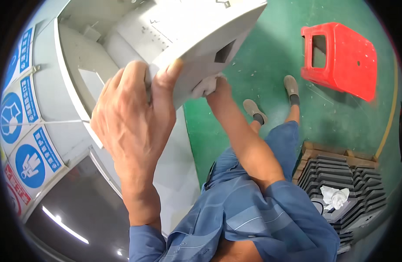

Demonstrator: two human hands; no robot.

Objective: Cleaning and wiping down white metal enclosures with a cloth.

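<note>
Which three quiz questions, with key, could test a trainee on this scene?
1. Which hand holds the white cloth at the pale housing?
2. True or false: the left hand is clear of the pale housing.
3. Choose: the stool is A, yellow; B, blue; C, red.

Key: 1. The right hand. 2. False; it grips an edge. 3. C.

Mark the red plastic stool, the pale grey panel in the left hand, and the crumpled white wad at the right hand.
Red plastic stool [343, 61]: head view, on its broad solid face.
Pale grey panel [196, 65]: head view, on its outer side.
Crumpled white wad [205, 87]: head view, on its visible middle.
</note>
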